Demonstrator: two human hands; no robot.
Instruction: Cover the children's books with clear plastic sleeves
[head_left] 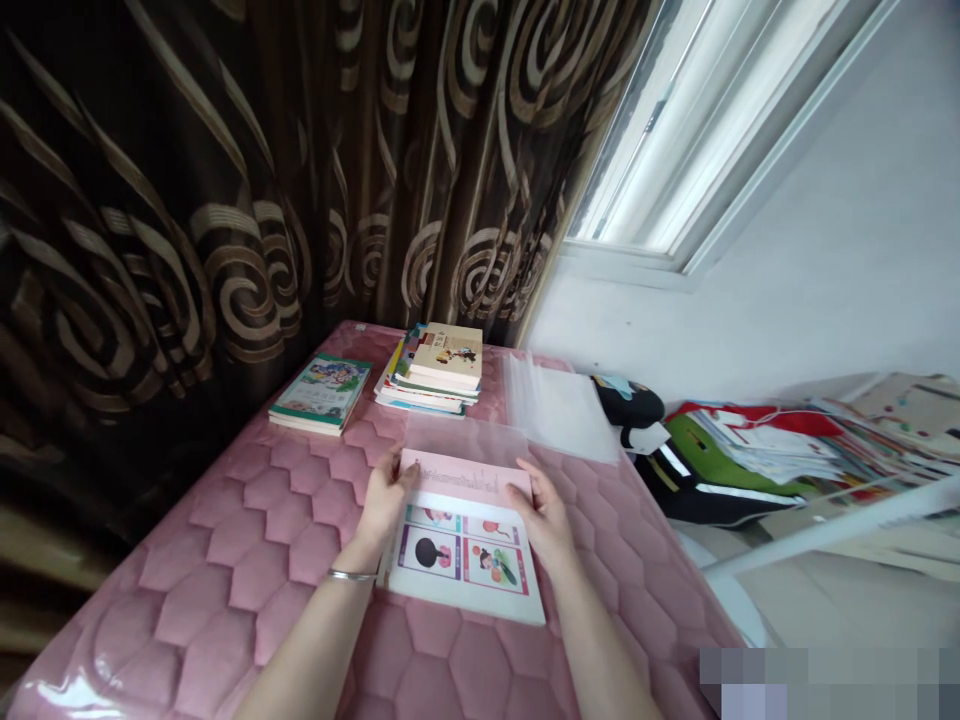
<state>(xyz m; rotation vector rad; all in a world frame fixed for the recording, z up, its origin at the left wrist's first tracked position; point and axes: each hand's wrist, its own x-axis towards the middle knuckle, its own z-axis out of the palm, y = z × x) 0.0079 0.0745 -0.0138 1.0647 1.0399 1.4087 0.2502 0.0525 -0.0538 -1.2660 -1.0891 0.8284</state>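
A picture book (469,555) lies on the pink quilted surface in front of me, its lower part showing several framed pictures. Across its upper part runs a pink flap (469,478) with small print. My left hand (390,490) grips the flap's left end, thumb on top. At the right end my right hand (541,505) holds it the same way. Just beyond the flap, a clear plastic sleeve (469,437) lies flat; whether it is joined to the book I cannot tell. Fingers under the flap are hidden.
A stack of books (442,365) stands at the back, with a green-edged book (321,393) to its left. Clear plastic sheets (562,405) lie at the back right. Beyond the right edge are a black and green bag (697,465) and piled papers (787,450). A dark curtain (262,200) hangs behind.
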